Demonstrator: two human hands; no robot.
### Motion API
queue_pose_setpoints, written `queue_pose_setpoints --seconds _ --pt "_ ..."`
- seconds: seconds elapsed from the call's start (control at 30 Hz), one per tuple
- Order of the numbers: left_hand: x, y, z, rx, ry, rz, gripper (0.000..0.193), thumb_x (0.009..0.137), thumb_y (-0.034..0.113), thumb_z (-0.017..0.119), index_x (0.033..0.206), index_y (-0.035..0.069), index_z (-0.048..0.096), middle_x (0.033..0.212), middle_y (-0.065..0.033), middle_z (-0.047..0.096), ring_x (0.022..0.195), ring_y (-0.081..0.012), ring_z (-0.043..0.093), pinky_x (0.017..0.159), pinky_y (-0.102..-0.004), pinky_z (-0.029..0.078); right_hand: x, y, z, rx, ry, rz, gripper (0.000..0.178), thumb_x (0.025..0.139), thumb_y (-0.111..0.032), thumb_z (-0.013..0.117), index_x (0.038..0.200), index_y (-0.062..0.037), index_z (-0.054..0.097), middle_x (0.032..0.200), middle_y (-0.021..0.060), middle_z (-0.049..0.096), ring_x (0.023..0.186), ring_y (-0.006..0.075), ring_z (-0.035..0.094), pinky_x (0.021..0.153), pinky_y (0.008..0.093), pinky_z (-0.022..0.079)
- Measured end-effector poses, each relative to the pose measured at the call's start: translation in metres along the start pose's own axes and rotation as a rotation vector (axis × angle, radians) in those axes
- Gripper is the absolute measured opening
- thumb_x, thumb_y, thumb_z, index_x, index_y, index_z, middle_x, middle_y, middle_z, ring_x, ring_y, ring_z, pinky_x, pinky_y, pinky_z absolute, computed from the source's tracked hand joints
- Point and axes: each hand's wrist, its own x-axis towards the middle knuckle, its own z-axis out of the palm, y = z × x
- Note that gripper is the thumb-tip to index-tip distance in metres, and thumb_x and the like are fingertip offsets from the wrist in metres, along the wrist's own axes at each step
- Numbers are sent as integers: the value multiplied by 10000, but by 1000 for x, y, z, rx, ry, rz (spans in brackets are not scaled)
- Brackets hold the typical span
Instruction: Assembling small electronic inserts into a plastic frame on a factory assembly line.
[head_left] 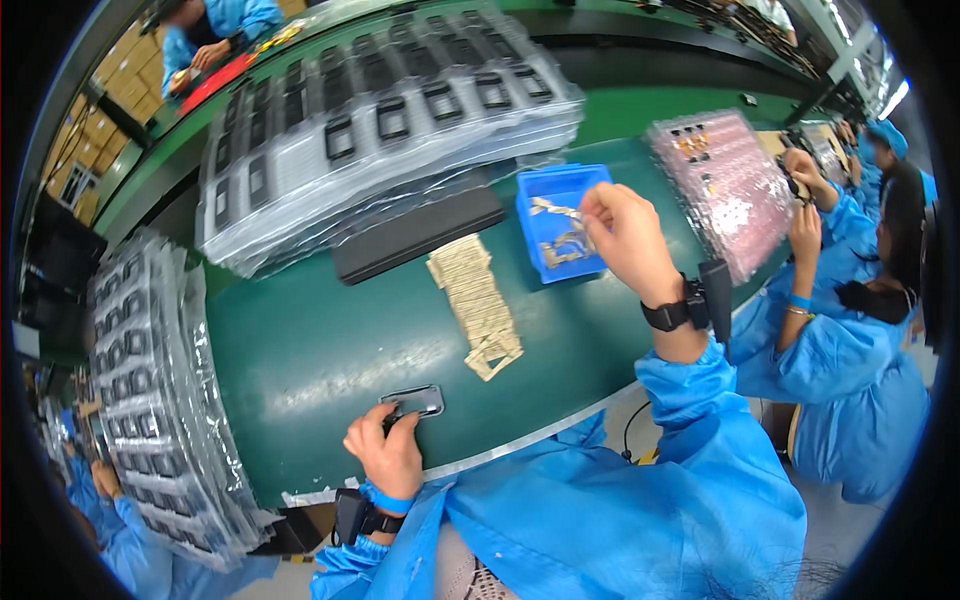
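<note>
My left hand point(387, 448) grips the left end of a dark rectangular device housing point(428, 401) with a pale rim, close to the table's front edge. Thumb and fingers curl around that end and hide part of it. Over the right side of a blue plastic bin point(530, 240), my right hand point(630, 238) has its fingertips pinched together. Whatever is between those fingertips is too small to make out. Small beige and metallic pieces point(565, 247) lie in the bin. Left of the bin, a long row of thin beige strip-like frames point(475, 300) overlaps on the green table point(300, 370).
Clear plastic trays point(400, 170) of dark housings are piled behind a long black box point(420, 232). More trays point(150, 390) stand at the left edge. Pink bubble wrap point(725, 190) bearing small parts lies at right, beside a co-worker's hands point(805, 205). Another person sits at the far left.
</note>
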Motion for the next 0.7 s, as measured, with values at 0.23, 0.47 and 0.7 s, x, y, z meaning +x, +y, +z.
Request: queue_pose_setpoints --seconds 0.23,0.47,0.7 --pt "14 0 -12 -159 -102 -128 307 722 102 770 1022 82 708 1078 -76 610 967 -269 539 855 -383 371 -4 -25 8 252 28 274 76 824 -58 649 877 -7 665 834 157 685 766 301 683 674 376 542" --pt "41 1 3 -207 -67 -101 275 749 126 765 1012 85 697 1042 -71 604 986 -268 543 864 -376 378 -66 -103 78 314 -463 -233 60 816 -83 662 843 -30 651 798 153 588 771 353 621 682 436 517" --pt "39 -7 12 -258 -40 -108 77 767 93 734 837 95 702 913 -30 587 896 -240 522 787 -364 356 -88 -123 119 243 -551 -292 56 811 -68 656 814 -14 639 811 144 568 733 347 611 650 428 509"
